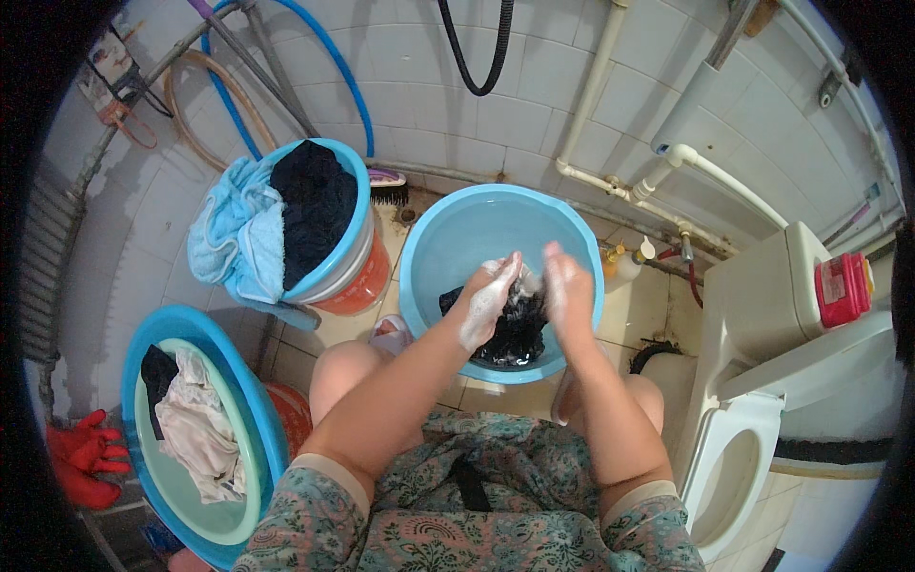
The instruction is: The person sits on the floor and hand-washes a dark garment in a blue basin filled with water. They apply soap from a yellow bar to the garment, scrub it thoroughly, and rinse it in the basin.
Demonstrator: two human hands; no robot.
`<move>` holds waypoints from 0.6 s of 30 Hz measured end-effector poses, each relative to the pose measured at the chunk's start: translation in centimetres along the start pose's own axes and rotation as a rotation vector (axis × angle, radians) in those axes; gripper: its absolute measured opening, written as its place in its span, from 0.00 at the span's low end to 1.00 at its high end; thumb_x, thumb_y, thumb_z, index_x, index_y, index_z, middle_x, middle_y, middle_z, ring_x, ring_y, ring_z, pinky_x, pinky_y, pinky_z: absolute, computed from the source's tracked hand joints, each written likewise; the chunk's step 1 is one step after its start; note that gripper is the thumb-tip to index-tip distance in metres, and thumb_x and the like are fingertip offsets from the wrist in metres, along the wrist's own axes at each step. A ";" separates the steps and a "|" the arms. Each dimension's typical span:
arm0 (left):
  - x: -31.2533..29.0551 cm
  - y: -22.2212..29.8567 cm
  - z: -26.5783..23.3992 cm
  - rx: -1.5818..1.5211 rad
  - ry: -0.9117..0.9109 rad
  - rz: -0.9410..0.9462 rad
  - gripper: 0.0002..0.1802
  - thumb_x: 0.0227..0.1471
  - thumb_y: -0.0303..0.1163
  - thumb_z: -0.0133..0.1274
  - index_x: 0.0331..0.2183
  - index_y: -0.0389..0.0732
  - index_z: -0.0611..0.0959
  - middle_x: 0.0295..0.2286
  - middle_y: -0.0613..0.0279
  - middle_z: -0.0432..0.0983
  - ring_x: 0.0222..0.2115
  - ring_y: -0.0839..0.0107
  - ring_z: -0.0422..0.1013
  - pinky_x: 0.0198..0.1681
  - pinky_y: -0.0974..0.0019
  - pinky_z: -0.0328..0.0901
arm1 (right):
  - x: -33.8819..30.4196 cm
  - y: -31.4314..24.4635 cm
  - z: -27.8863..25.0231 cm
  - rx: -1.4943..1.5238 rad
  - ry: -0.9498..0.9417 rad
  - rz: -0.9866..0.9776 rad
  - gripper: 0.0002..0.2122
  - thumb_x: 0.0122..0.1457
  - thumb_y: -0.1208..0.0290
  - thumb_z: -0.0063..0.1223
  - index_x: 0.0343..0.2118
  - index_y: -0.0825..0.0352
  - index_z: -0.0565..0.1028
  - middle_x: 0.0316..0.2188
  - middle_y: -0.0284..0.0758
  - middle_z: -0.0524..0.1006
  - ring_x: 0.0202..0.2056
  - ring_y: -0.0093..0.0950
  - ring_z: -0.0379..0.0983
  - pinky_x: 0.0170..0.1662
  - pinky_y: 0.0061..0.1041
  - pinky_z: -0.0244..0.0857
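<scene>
A light blue basin [419,238] of water stands on the floor in front of me. In its near half lies a wet black cloth [515,329], with suds on the part between my hands. My left hand [490,300], covered in white foam, is closed on the upper part of this cloth. Facing it across the cloth is my right hand [568,291]. Motion smears its fingers, so their grip is unclear. Both hands are above the water, over the middle of the basin.
Left stands a bucket [357,272] heaped with a blue towel [238,229] and black clothing [319,210]. Nearer, a green basin [250,486] holding pale clothes rests in a blue tub [143,338]. A scrub brush [388,181], bottles [629,262] and a toilet [729,477] stand around.
</scene>
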State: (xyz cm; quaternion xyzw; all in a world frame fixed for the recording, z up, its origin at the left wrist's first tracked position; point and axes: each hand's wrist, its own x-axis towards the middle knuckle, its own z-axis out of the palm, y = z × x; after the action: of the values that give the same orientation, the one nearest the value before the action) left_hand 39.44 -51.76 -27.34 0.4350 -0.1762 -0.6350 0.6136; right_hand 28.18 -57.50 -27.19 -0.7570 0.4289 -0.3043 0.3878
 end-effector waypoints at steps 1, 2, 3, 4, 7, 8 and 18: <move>0.1 -0.1 0.2 0.026 0.009 0.000 0.18 0.58 0.44 0.40 0.33 0.38 0.74 0.31 0.66 0.70 0.31 0.77 0.65 0.38 0.72 0.62 | -1.0 -0.7 0.4 -0.350 -0.036 -0.168 0.10 0.55 0.63 0.48 0.25 0.64 0.75 0.20 0.33 0.74 0.24 0.31 0.68 0.32 0.26 0.62; 0.7 -0.2 -1.3 -0.001 -0.110 -0.048 0.18 0.58 0.48 0.40 0.26 0.44 0.72 0.24 0.72 0.65 0.26 0.81 0.62 0.32 0.77 0.61 | -3.1 -2.4 1.2 -0.424 -0.002 -0.410 0.11 0.54 0.64 0.48 0.21 0.64 0.74 0.18 0.35 0.73 0.21 0.34 0.67 0.30 0.27 0.62; 2.1 -1.4 -1.5 -0.216 0.064 -0.054 0.19 0.56 0.52 0.39 0.29 0.48 0.71 0.24 0.72 0.69 0.22 0.77 0.64 0.33 0.66 0.64 | -4.5 -3.2 2.1 -0.489 0.025 -0.652 0.12 0.53 0.64 0.48 0.17 0.63 0.74 0.17 0.37 0.73 0.18 0.36 0.65 0.29 0.27 0.62; 3.1 -3.0 -4.1 -0.446 -0.209 -0.130 0.18 0.56 0.52 0.39 0.30 0.48 0.72 0.26 0.72 0.70 0.25 0.76 0.66 0.35 0.65 0.64 | -3.8 -3.4 2.2 -0.506 0.063 -0.600 0.13 0.54 0.64 0.48 0.16 0.64 0.74 0.16 0.38 0.72 0.18 0.37 0.65 0.29 0.29 0.61; 0.2 -3.0 0.8 -0.408 0.016 -0.215 0.19 0.57 0.50 0.40 0.37 0.45 0.73 0.33 0.72 0.70 0.35 0.78 0.66 0.40 0.72 0.62 | -1.0 -1.9 0.4 -0.636 0.189 -0.373 0.17 0.55 0.63 0.47 0.12 0.64 0.73 0.13 0.40 0.71 0.16 0.38 0.65 0.28 0.33 0.60; -0.9 -2.3 2.7 -0.480 -0.058 -0.170 0.23 0.58 0.50 0.38 0.47 0.44 0.70 0.44 0.68 0.69 0.44 0.75 0.65 0.46 0.68 0.60 | -0.9 -2.1 -0.1 -0.664 0.184 -0.378 0.16 0.54 0.63 0.47 0.13 0.64 0.73 0.13 0.40 0.71 0.17 0.38 0.66 0.28 0.33 0.59; -1.0 -1.7 2.0 -0.440 -0.043 -0.167 0.22 0.55 0.49 0.44 0.39 0.39 0.73 0.34 0.58 0.74 0.37 0.63 0.71 0.45 0.60 0.64 | 1.5 1.0 -0.3 -0.463 0.152 -0.026 0.15 0.52 0.63 0.54 0.17 0.70 0.72 0.19 0.43 0.73 0.25 0.32 0.71 0.30 0.30 0.62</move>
State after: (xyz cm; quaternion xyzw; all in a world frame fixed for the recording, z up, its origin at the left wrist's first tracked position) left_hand 36.69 -51.14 -27.22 0.2902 -0.0097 -0.7157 0.6351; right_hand 28.16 -59.26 -27.68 -0.8060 0.5056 -0.2589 0.1666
